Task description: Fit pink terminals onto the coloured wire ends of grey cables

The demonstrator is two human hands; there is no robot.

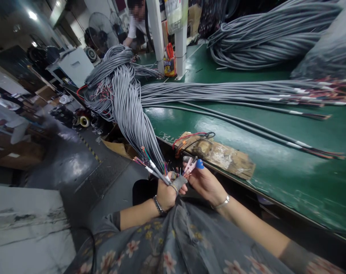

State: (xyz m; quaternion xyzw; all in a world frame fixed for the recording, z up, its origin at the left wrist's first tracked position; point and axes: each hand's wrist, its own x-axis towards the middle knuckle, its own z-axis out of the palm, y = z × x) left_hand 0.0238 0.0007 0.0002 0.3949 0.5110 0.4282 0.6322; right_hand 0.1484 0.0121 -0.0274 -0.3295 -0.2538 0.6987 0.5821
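Fingers: my left hand (165,195) grips grey plastic-sheathed cables (161,176), coloured cores (143,153) bared, 10 o'clock; right hand (205,185) grip, amount remaining unclear.

Long cables (218,91) stretch across the workbench (304,186), behind a wooden block (230,158) at its near edge. Over to the left, a draped bundle (130,99) spills over that edge, a fan (101,32) beyond; a thick coil (261,42) sits back right.

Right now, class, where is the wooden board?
In the head view, right of centre, the wooden board lies along the near edge of the green table, just beyond the right hand.
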